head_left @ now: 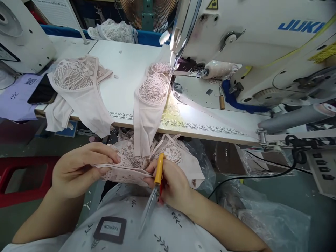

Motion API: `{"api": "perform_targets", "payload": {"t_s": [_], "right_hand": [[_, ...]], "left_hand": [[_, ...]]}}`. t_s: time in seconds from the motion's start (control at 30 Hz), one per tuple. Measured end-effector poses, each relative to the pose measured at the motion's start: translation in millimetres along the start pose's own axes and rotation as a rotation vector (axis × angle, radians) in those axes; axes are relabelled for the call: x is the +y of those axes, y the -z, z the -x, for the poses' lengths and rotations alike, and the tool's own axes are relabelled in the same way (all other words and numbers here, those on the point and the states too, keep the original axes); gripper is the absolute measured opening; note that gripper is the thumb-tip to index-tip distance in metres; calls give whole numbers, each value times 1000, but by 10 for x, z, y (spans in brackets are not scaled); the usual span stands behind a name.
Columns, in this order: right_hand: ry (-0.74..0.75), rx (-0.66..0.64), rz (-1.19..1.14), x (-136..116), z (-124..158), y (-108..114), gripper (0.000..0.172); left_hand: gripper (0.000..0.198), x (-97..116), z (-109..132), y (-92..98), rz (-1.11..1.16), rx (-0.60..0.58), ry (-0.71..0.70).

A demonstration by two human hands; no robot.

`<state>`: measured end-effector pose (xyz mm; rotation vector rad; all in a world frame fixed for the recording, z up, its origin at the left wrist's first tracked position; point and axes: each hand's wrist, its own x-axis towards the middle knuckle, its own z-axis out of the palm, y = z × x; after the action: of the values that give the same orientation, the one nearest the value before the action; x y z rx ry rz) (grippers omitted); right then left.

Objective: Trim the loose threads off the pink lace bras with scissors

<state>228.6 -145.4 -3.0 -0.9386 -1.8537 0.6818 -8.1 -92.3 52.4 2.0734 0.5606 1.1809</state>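
Note:
Between my two hands a pale pink lace bra (126, 172) is stretched, folded along its edge. My left hand (81, 168) pinches it at the left end, thumb below and fingers above. With its fingertips my right hand (170, 178) grips the other end, and it also holds small scissors (159, 171) with a yellow handle, blades pointing down toward my shirt. More pink lace bras (178, 154) lie just beyond my hands below the table edge. Another bra (153, 94) lies at the sewing machine's needle, one band hanging over the edge.
The white sewing machine (249, 42) stands at the right over the white table (118, 63), which has a ruler strip along its front. A finished-looking bra (78, 80) and a black phone (42, 91) lie at the left. A red stool (26, 199) is lower left; plastic bags (262, 210) lie lower right.

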Motion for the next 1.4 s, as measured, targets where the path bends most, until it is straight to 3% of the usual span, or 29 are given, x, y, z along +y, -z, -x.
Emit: {"api": "perform_targets", "payload": {"t_s": [0.13, 0.47, 0.83, 1.13, 1.27, 1.4], "right_hand": [[-181, -104, -57, -47, 5, 47, 19], [-536, -197, -342, 37, -21, 88, 22], [-430, -173, -205, 236, -108, 359, 13], [-357, -215, -133, 445, -65, 666, 14], [-379, -256, -136, 523, 12, 768, 16], [-392, -250, -142, 506, 62, 758, 14]], "left_hand": [[32, 45, -12, 82, -27, -78, -61], [20, -71, 12, 90, 55, -11, 37], [25, -401, 17, 195, 109, 103, 163], [21, -555, -155, 265, 85, 118, 158], [19, -573, -245, 245, 85, 142, 197], [11, -462, -357, 257, 44, 112, 315]]}}
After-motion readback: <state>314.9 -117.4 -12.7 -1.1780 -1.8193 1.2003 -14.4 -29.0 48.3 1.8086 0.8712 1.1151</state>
